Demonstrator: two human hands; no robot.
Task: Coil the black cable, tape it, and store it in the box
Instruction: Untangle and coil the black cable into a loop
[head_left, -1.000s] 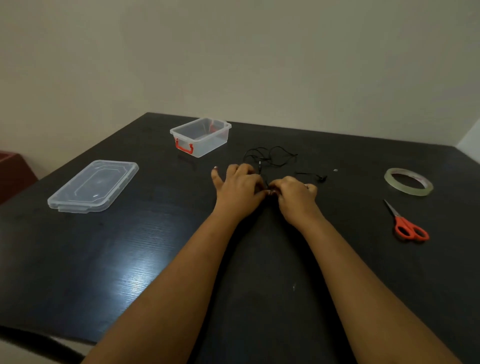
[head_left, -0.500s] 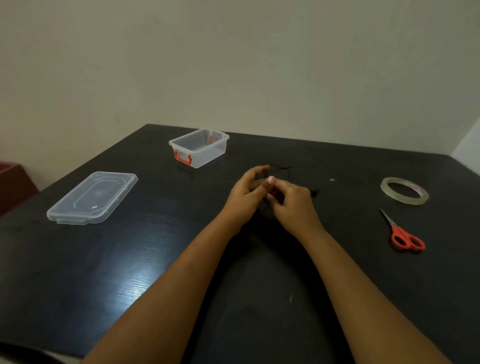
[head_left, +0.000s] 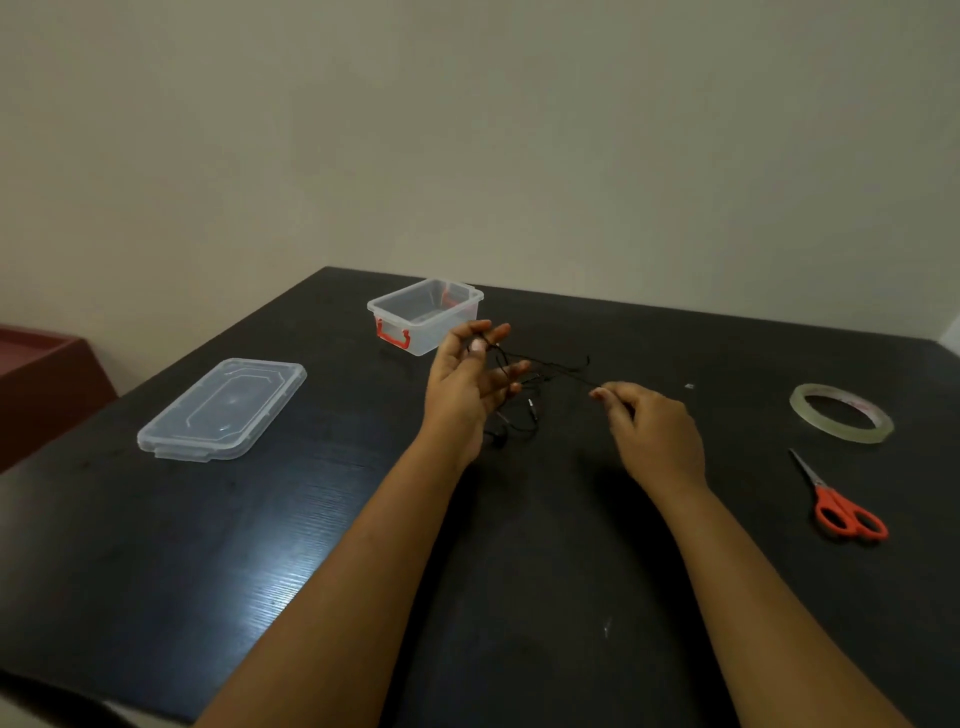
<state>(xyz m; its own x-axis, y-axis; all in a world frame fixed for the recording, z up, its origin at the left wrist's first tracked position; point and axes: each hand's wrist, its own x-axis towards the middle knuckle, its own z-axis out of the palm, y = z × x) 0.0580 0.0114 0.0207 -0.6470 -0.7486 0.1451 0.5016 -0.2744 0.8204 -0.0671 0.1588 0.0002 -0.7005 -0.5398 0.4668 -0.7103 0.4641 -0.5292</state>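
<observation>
A thin black cable (head_left: 545, 367) stretches in the air between my two hands above the dark table (head_left: 260, 545). My left hand (head_left: 467, 384) is raised, thumb and forefinger pinching one part of the cable, other fingers spread, with loose loops and a plug hanging below it. My right hand (head_left: 649, 431) pinches the cable's other stretch, pulled out to the right. The clear plastic box (head_left: 426, 322) with red latches stands open just behind my left hand. A roll of clear tape (head_left: 841, 413) lies flat at the right.
The box's clear lid (head_left: 223, 410) lies on the table's left side. Orange-handled scissors (head_left: 839, 501) lie below the tape near the right edge. A dark red piece of furniture (head_left: 41, 374) stands off the table's left. A wall rises behind the table.
Both hands lifted the cable off the table and moved apart. My right hand drew a stretch of cable out to the right while my left rose and opened its fingers.
</observation>
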